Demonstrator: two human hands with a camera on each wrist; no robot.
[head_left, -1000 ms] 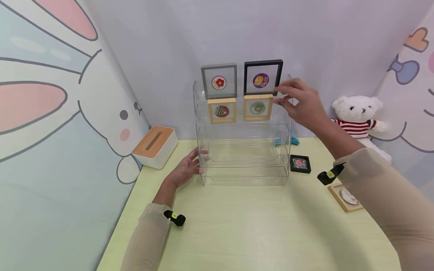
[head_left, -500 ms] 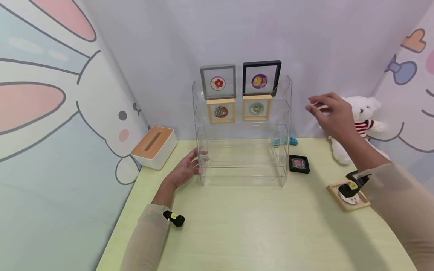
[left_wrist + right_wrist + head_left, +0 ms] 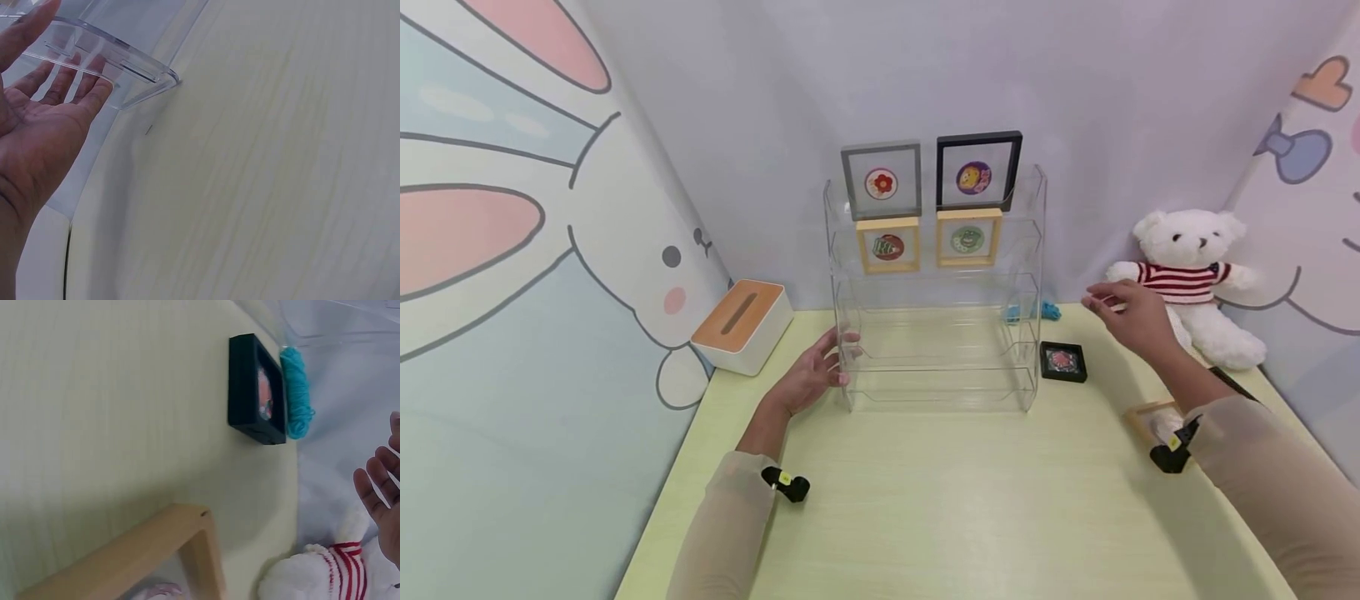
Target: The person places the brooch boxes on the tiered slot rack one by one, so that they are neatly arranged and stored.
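My left hand (image 3: 808, 379) holds the side of a clear acrylic tiered rack (image 3: 940, 379), the thumb and fingers on either side of its edge. In the left wrist view the fingers (image 3: 62, 84) show beside the rack's clear panel (image 3: 134, 65). My right hand (image 3: 1138, 317) is in the air in front of the bear, loosely bent and holding nothing. On the rack's upper tiers stand a grey frame (image 3: 882, 208), a black frame (image 3: 973, 202) and two light wooden frames, the left (image 3: 888, 267) and the right (image 3: 967, 261), each with a round picture.
Right of the rack lie a small black frame (image 3: 1063, 362), blue yarn (image 3: 295, 387) and a wooden frame (image 3: 144, 550) partly under my right forearm. A white teddy bear (image 3: 1187, 267) sits behind. A tissue box (image 3: 741, 325) stands at the left.
My right hand has moved from beside the black frame on the rack to the right and down, toward the bear. The left hand stays at the rack's side.
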